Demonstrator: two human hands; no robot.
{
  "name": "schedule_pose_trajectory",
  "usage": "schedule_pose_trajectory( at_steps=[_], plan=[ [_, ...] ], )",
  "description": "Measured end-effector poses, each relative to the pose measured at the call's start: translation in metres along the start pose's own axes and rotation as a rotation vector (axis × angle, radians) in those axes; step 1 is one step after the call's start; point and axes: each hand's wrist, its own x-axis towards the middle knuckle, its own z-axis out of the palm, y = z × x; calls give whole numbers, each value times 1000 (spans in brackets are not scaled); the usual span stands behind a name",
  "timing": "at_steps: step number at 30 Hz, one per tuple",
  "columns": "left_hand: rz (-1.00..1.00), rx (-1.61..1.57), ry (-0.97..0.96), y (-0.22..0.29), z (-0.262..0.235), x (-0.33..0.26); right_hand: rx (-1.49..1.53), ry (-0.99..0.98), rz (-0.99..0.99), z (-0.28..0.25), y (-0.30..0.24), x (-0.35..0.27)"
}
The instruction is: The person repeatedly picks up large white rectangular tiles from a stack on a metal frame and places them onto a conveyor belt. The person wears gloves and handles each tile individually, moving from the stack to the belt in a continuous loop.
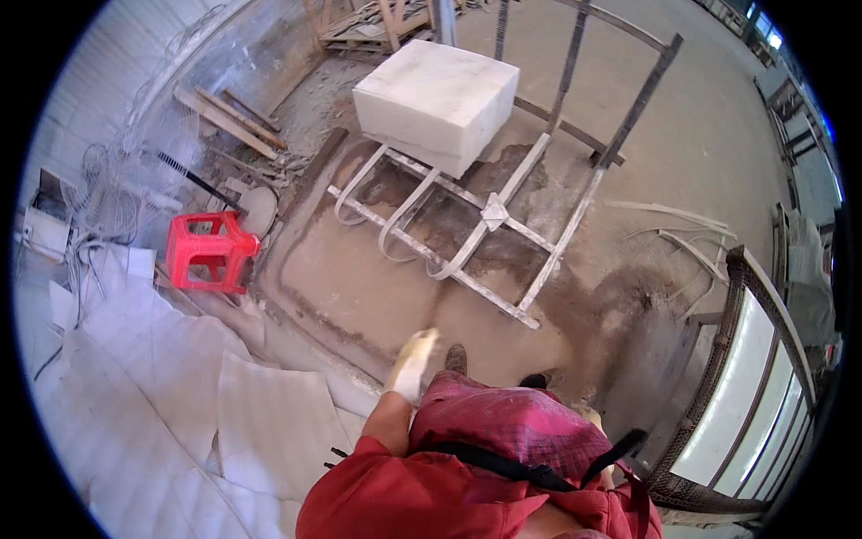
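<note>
A gloved left hand (411, 366) hangs loose, gripping nothing, with the white stone block (435, 103) well apart at twelve o'clock on a metal frame (485, 229).

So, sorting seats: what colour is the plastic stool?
Red, clearest in the head view: stool.

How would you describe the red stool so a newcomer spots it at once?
Start at the big white stone block on the metal frame, then look down and left across the dusty floor. The red stool stands beside pale slabs, the only bright red plastic thing there.
</note>
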Motion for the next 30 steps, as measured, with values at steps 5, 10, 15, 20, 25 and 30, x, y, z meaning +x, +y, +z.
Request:
schedule_pose_trajectory(
  at_steps=[5,10,15,20,25,30],
  plan=[
    [-206,55,624,-187,-223,-16,-255,-168,-149,89,-42,67],
    [-331,-505,569,-204,-293,-46,-472,-228,-136,145,-84,123],
    [-373,-812,500,-214,-270,-48,-843,-267,-454,213,-141,195],
    [-358,-877,461,-177,-260,-14,-868,-330,-328,327,-211,157],
    [-315,-722,437,-104,-311,51,-871,-316,-254,392,-244,188],
    [-310,-548,405,-33,-387,100,-851,-302,-143,453,-277,218]
  ],
)
